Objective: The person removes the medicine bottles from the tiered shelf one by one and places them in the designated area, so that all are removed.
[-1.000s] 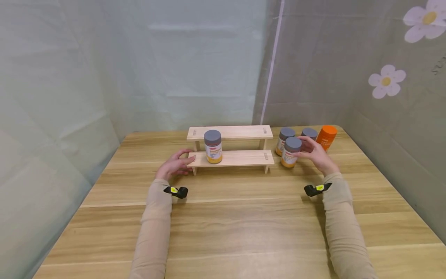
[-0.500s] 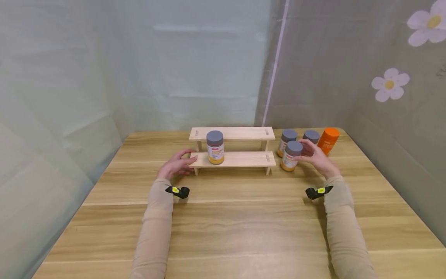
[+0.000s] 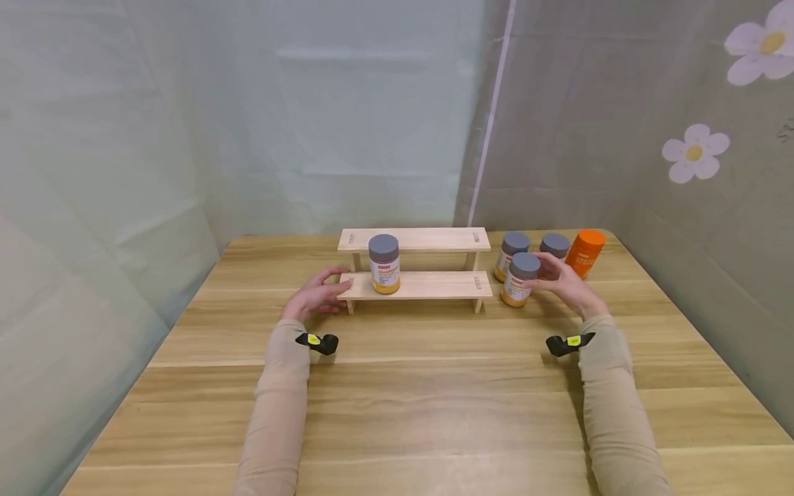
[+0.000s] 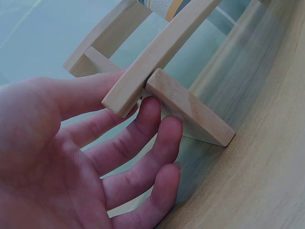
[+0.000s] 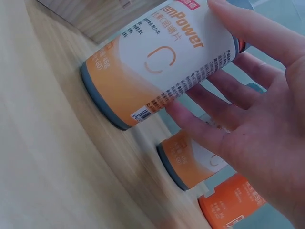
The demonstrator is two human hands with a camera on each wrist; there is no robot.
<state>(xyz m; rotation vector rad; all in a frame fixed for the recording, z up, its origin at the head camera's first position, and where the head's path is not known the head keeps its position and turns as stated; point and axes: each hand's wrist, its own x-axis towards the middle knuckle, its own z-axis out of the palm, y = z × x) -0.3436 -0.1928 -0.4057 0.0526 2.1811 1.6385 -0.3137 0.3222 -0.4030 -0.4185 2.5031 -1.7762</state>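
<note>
My left hand [image 3: 315, 296] pinches the left end of a two-tier wooden display stand [image 3: 434, 284]. In the left wrist view the thumb lies over the lower board [image 4: 157, 52], with the fingers curled under it beside the leg [image 4: 190, 107]. A vitamin bottle [image 3: 384, 265] with a grey cap stands on the lower tier, left of its middle. My right hand [image 3: 564, 284] holds a matching vitamin bottle [image 5: 157, 62] between thumb and fingers, just right of the stand. It is upright, its base close to the table.
Behind the held bottle stand two more grey-capped bottles [image 3: 513, 242] [image 3: 554, 243], one partly hidden by my right hand. An orange bottle [image 3: 586, 251] is at the far right. All are on a wooden table [image 3: 434, 413], with a fabric curtain [image 3: 372, 124] behind.
The head view has shifted slightly. The right hand's bottle sits a touch nearer the stand's right end; the left hand keeps its grip on the stand.
</note>
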